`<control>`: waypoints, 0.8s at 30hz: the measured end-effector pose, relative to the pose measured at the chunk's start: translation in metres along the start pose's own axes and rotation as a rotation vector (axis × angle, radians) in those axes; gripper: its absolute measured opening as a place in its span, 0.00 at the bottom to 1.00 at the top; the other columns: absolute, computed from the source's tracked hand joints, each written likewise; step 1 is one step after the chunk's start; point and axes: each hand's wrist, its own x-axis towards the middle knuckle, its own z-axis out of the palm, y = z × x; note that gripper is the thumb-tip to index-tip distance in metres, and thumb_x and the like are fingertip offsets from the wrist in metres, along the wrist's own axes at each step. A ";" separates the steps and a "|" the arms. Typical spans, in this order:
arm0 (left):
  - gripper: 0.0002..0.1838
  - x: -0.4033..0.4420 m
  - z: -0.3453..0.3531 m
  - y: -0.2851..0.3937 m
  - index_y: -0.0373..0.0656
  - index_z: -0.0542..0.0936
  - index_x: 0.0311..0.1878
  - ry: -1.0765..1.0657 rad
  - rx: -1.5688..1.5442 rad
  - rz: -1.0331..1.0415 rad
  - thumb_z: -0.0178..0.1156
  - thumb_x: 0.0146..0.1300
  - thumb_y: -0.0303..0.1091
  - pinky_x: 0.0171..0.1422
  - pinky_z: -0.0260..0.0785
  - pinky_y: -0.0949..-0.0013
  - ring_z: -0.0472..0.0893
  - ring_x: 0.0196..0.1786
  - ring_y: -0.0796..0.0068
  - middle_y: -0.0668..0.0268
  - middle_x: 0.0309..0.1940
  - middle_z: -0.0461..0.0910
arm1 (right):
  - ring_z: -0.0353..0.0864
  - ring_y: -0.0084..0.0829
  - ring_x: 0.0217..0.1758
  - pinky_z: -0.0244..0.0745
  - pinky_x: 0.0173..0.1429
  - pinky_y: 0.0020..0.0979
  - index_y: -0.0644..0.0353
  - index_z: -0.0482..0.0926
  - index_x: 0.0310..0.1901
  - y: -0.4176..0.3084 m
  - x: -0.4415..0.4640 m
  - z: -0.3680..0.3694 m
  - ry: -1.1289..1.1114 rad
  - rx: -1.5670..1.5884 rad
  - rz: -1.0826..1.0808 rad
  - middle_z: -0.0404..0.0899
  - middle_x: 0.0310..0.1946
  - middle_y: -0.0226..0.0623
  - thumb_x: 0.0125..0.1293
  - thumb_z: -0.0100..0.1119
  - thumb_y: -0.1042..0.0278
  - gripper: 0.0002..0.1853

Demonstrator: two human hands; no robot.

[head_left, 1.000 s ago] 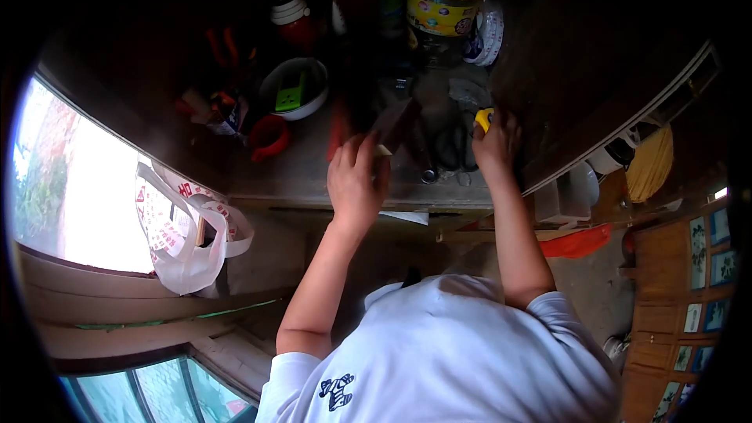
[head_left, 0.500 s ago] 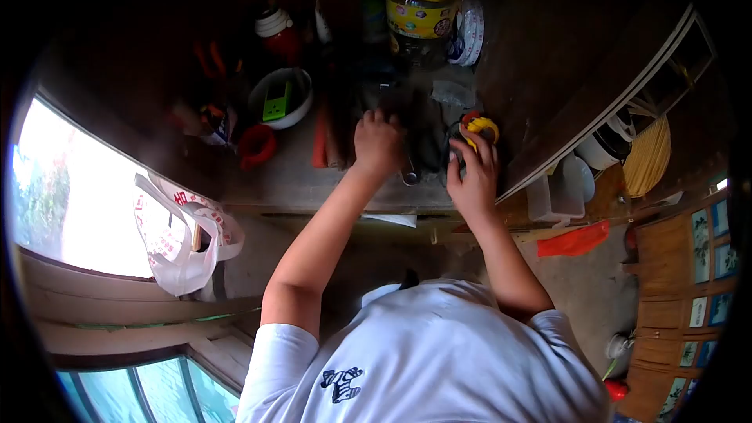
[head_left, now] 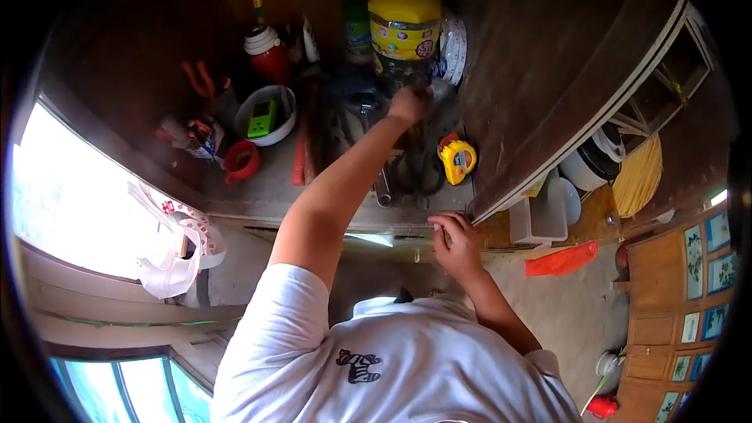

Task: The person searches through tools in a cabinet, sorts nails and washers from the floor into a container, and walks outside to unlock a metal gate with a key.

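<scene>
Reaching deep into the shelf, my left hand (head_left: 409,105) has its fingers curled together at the near edge of a crumpled clear plastic packet (head_left: 443,92); shadow and blur soften the fingertips. My right hand (head_left: 458,244) is empty at the shelf's front edge, fingers loosely bent and thumb apart. Above it lies a yellow tape measure (head_left: 457,161), touched by neither hand. Beneath my left forearm rest dark metal tools, among them a wrench-like one (head_left: 383,188) with a round end. Just beyond my left hand stands a yellow-lidded jar (head_left: 405,23).
Left on the shelf are a white bowl (head_left: 287,127) holding a green device (head_left: 262,119), a red cup (head_left: 242,161), red-handled bars (head_left: 299,158) and a red-and-white bottle (head_left: 268,55). A white tape roll (head_left: 454,51) leans beside the jar. A cabinet door (head_left: 576,129) stands at right.
My right hand has let go of the tape measure and drawn back to the shelf edge. My left hand has moved from the tools rightward and deeper, to the plastic packet, which has shifted slightly backward.
</scene>
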 end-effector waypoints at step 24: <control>0.11 -0.104 -0.049 0.069 0.41 0.77 0.47 0.085 -1.212 -0.259 0.59 0.60 0.27 0.44 0.69 0.72 0.79 0.39 0.76 0.67 0.37 0.80 | 0.79 0.43 0.35 0.75 0.38 0.36 0.59 0.78 0.37 -0.007 0.006 0.022 -0.296 0.164 -0.098 0.79 0.33 0.41 0.57 0.54 0.75 0.07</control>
